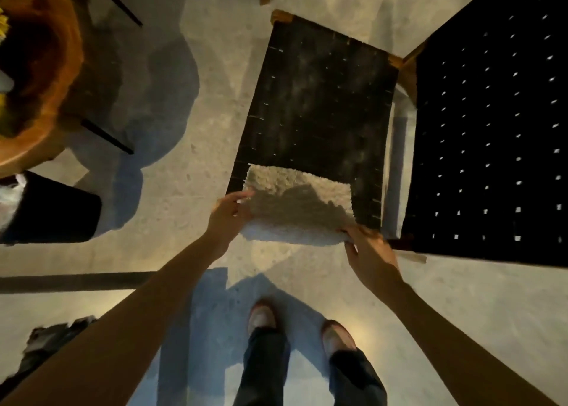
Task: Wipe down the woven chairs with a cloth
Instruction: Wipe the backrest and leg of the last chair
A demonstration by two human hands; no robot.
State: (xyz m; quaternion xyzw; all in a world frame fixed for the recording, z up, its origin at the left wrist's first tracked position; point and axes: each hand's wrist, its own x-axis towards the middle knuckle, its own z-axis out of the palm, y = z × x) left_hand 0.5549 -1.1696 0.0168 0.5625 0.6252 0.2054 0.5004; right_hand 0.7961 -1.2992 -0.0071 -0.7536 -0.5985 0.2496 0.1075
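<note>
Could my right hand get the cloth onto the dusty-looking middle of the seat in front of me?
Probably yes. The right hand and left hand grip the cloth at the near edge of the woven seat, and nothing lies on the seat beyond it.

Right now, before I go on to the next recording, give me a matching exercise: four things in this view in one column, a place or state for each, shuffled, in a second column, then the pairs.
Things:
1. cloth
2. middle chair seat
3. right chair seat
4. round table

Places or states:
A. upper left of the view
B. gripped by the left hand and the right hand
C. black weave with pale dusty smears
D. black weave at the right edge of the view, rows of bright dots in its gaps

Pairs: 1-B, 2-C, 3-D, 4-A.
</note>
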